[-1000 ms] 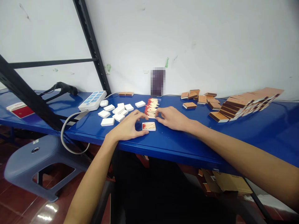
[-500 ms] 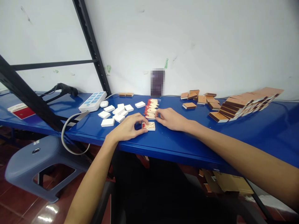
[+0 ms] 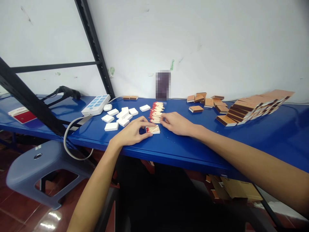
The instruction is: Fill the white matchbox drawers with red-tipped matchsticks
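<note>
On the blue table [image 3: 183,148] my left hand [image 3: 131,131] curls round the left side of a small white matchbox tray [image 3: 154,129] part-filled with red-tipped matches, thumb and fingers gripping it. My right hand [image 3: 175,123] rests just right of the tray, its fingertips pinched at the near end of a loose pile of matches [image 3: 156,111]. What the right fingers hold is too small to make out.
Several empty white trays [image 3: 120,116] lie left of the pile, beside a white power strip [image 3: 95,104] with its cable. Brown matchbox sleeves [image 3: 253,108] are stacked and scattered at the right. A black shelf post slants at left; a grey plastic stool [image 3: 36,167] stands below.
The left hand closed tighter on the tray and nudged it slightly left. The right hand drew a little nearer to the pile's edge.
</note>
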### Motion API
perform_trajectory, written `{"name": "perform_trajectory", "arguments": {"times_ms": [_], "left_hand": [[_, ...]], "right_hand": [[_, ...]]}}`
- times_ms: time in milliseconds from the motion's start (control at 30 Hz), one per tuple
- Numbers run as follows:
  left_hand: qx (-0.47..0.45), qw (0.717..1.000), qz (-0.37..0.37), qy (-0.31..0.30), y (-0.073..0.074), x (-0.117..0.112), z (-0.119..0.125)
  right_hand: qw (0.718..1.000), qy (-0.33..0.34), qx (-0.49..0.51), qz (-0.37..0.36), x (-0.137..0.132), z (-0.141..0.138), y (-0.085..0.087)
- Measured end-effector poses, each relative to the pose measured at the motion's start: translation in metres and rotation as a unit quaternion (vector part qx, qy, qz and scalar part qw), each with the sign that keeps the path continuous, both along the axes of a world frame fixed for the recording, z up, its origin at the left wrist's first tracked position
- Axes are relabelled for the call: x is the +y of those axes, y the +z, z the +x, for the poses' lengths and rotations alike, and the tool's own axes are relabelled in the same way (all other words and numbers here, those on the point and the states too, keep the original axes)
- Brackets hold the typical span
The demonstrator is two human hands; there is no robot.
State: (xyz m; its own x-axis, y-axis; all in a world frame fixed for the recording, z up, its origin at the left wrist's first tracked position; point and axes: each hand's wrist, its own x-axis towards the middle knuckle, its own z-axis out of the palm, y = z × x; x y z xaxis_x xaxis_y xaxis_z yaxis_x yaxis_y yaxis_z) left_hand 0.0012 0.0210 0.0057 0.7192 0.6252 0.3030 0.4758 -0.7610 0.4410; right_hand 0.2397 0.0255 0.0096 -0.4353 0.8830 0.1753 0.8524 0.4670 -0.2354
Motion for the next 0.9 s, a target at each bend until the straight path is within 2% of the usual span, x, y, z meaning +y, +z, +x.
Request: {"name": "perform_trajectory", "arguments": {"times_ms": [533,900], "left_hand": [[-0.001,1.0,0.012,-0.016,-0.0003,0.0001,-0.0008],[-0.005,1.0,0.0,-0.007,0.0001,0.0008,-0.0003]], "right_hand": [[0.999,0.0,0.036,0.005,-0.0023,-0.0051,-0.0036],[1.0,-0.012,0.02,0.001,-0.0007,-0.0064,-0.0027]]}}
